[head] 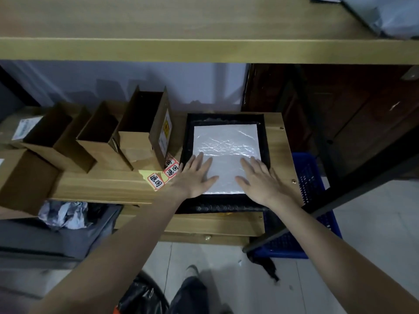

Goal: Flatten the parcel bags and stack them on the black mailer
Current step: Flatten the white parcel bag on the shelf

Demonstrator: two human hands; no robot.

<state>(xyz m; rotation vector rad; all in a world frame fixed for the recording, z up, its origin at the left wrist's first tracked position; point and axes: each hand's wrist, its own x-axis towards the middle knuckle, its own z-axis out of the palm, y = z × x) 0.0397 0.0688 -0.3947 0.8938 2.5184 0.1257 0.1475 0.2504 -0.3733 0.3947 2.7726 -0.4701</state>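
**Both palms flat on the white bag**

Wooden shelf [108, 186] under a dim upper board, with a pale wall behind it. Toward the right end of the shelf lies the black mailer [226, 200], flat, its near edge hanging a bit over the front lip. On top of it sits a white parcel bag [225, 141], crinkly and shiny, sitting inside the mailer's outline so a black border shows all around.

Left hand [195, 175] is fully spread, fingers splayed, palm down on the near-left corner of the white bag, its outer edge spilling onto the black border. Right hand [260, 180] does the same on the near-right corner. Neither one is pinching or gripping anything, just pressing flat.

Left of the mailer stand some open cardboard boxes [140, 130] in a row, and a few red-and-white stickers [163, 175] lie on the shelf just beside the left hand. A blue plastic crate [313, 189] sits lower down to the right. Crumpled grey bags [63, 214] sit under the shelf on the left.
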